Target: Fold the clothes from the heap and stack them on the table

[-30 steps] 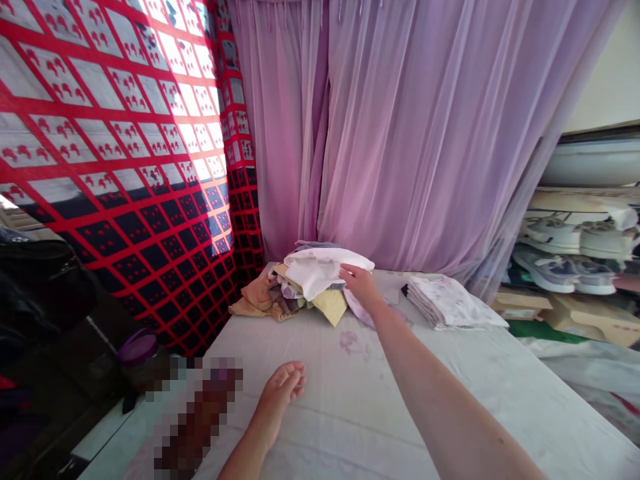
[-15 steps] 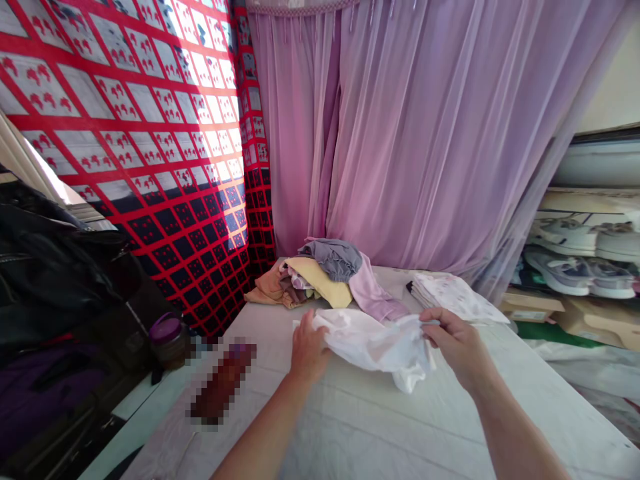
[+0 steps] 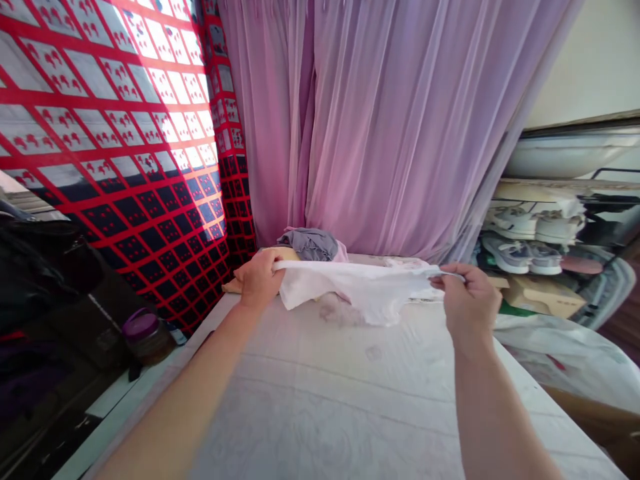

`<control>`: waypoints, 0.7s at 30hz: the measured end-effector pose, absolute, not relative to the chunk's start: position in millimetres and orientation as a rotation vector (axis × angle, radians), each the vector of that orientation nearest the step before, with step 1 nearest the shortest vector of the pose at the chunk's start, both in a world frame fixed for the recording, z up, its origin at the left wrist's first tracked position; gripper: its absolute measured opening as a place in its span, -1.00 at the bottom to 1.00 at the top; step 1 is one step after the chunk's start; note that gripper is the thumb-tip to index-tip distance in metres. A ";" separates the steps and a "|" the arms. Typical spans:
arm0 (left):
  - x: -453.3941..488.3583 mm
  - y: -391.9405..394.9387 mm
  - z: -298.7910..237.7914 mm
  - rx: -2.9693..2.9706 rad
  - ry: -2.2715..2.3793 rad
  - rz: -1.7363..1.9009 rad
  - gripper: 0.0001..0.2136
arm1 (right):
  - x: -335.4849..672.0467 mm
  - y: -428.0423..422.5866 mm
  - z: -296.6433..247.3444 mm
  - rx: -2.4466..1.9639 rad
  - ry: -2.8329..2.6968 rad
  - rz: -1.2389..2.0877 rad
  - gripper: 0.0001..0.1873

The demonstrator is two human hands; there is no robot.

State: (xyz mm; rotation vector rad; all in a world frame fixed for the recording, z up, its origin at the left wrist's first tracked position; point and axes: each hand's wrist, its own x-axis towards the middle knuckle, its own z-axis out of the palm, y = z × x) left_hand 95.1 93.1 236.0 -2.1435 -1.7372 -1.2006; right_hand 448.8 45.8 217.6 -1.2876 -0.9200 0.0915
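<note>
A thin white garment [image 3: 350, 283] is stretched level between my two hands above the table, its lower part hanging loose; its exact kind does not show. My left hand [image 3: 261, 279] is closed on its left end. At the other end, my right hand [image 3: 467, 297] pinches the edge between thumb and fingers. Behind it lies a heap of clothes, with a grey garment [image 3: 313, 244] on top and an orange one [image 3: 233, 285] at the left. The white cloth hides much of this heap and most of a folded stack at the back right.
The pale-covered table [image 3: 320, 400] reaches back to a purple curtain [image 3: 390, 133]. A jar with a purple lid [image 3: 145, 337] stands at the left. On the right is a rack with sneakers [image 3: 510, 253] and a cardboard box [image 3: 545, 295].
My hands have moved apart and up, pulling the bunched white garment out into a taut, wide span. The view has shifted to the right.
</note>
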 end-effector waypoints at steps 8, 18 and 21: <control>59.6 -5.0 152.3 -2.821 -2.150 -1.136 -0.87 | 446.6 -44.3 132.8 -1.351 -0.951 0.495 -0.80; 56.6 15.3 126.6 -3.159 -2.217 -0.340 -0.81 | 456.3 -19.5 88.7 -1.760 -1.011 0.662 -0.68; 55.6 40.8 111.5 -3.063 -2.261 -0.337 -0.74 | 460.6 -10.3 73.5 -1.963 -1.096 0.581 -0.64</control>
